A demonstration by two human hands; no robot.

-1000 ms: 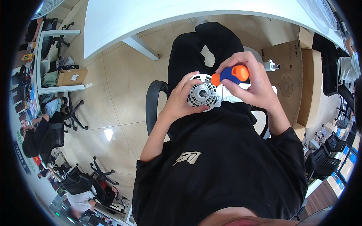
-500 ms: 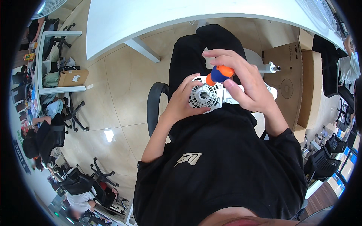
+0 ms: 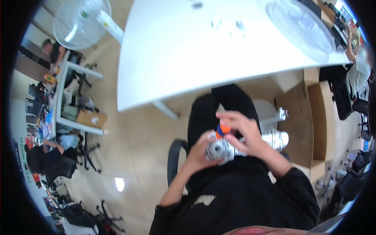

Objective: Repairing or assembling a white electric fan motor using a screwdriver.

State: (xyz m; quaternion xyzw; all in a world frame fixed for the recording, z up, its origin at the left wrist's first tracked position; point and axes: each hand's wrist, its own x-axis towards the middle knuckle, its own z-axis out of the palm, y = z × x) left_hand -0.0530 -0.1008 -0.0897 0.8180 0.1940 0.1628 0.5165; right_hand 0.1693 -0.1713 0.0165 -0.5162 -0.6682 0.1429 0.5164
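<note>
A white fan motor housing [image 3: 218, 150], round and slotted with a shaft at its centre, rests in my lap. My left hand [image 3: 199, 154] grips it along its left side. In my right hand [image 3: 247, 135] is a short screwdriver [image 3: 223, 130] with an orange and blue handle, held by the fingertips. Its tip meets the upper rim of the housing, where the exact contact is hidden and blurred. From the housing a white fan body [image 3: 279, 140] extends to the right beneath my right forearm, with a cable looped around it.
Ahead stands a white table [image 3: 168, 66], bearing small blurred parts [image 3: 227, 26] and a round fan grille [image 3: 301, 29]. A standing fan [image 3: 80, 25] is at the far left. To my right are an open cardboard box [image 3: 322, 117] and a white fan stand [image 3: 279, 114]. People sit at both sides.
The view has tilted up, bringing more of the tabletop and the left fan into sight. Both hands keep their holds; the right fingers sit closer around the screwdriver handle.
</note>
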